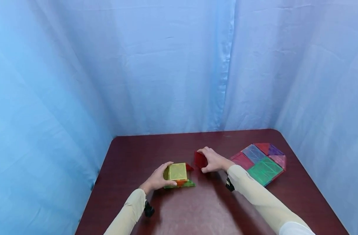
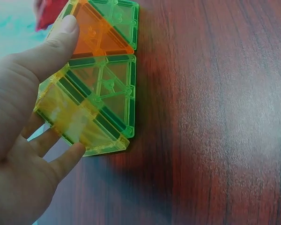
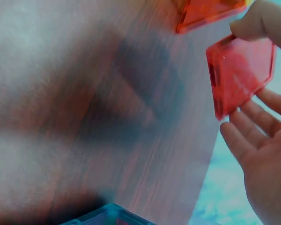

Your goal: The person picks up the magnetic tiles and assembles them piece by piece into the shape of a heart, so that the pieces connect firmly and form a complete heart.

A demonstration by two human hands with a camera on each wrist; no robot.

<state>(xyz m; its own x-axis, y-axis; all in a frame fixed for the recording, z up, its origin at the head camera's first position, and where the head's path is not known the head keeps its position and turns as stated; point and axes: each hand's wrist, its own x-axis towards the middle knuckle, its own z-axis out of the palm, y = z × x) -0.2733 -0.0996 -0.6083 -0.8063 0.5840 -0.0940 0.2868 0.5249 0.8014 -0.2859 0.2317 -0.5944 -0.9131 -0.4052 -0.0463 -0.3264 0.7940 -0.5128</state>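
On the table stands a small block built of translucent magnetic tiles, with a yellow square tile (image 1: 177, 171) on top. Green (image 2: 110, 86) and orange triangle tiles (image 2: 96, 35) form its near side, and a red triangle tile (image 1: 189, 167) shows at its right end. My left hand (image 1: 157, 178) grips the block from the left, thumb on the near side, fingers around the yellow end. Just right of the block, my right hand (image 1: 213, 160) pinches a red square tile (image 3: 241, 72) between thumb and fingers, held tilted and apart from the block.
Flat tiles lie joined at the right of the dark red table (image 1: 132, 153): a green square (image 1: 264, 170), a blue one (image 1: 253, 152), a pink one (image 1: 241, 160) and several triangles. Blue curtains (image 1: 173, 71) surround the table at the back and sides.
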